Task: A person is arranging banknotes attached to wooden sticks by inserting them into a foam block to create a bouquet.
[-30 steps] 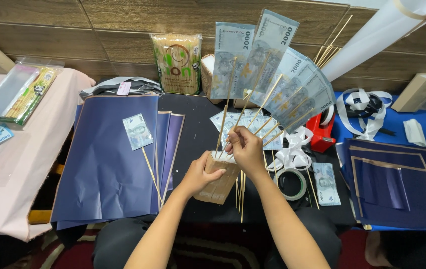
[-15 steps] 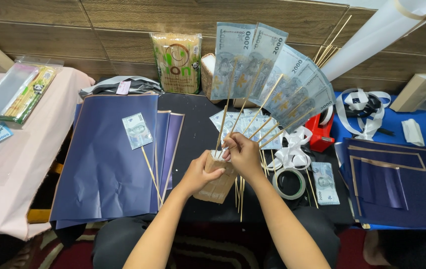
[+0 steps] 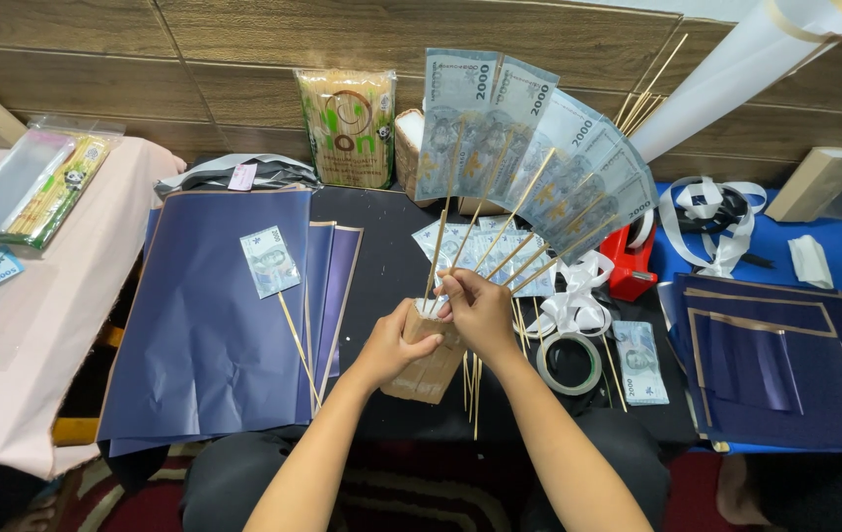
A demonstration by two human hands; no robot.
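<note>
While both hands meet at the centre of the black table (image 3: 381, 246), they steady a brown paper bundle (image 3: 428, 363) from which a fan of banknotes on thin wooden sticks (image 3: 539, 158) rises toward twelve and one o'clock. At nine o'clock of the bundle, the left hand (image 3: 388, 345) curls its fingers around the paper. Opposite, the right hand (image 3: 480, 310) pinches the sticks together just above the paper (its fingertips are pressed close). More loose sticks (image 3: 472, 384) lie under the hands at six o'clock. At nine o'clock lie dark blue paper sheets (image 3: 204, 315) with a single banknote on a stick (image 3: 270, 261) resting on them. A tape roll (image 3: 569, 363) sits near at three o'clock, and a red tape dispenser (image 3: 630, 266) stands at two o'clock. At eleven o'clock, a pack of skewers (image 3: 347, 128) leans on the wooden wall.
</note>
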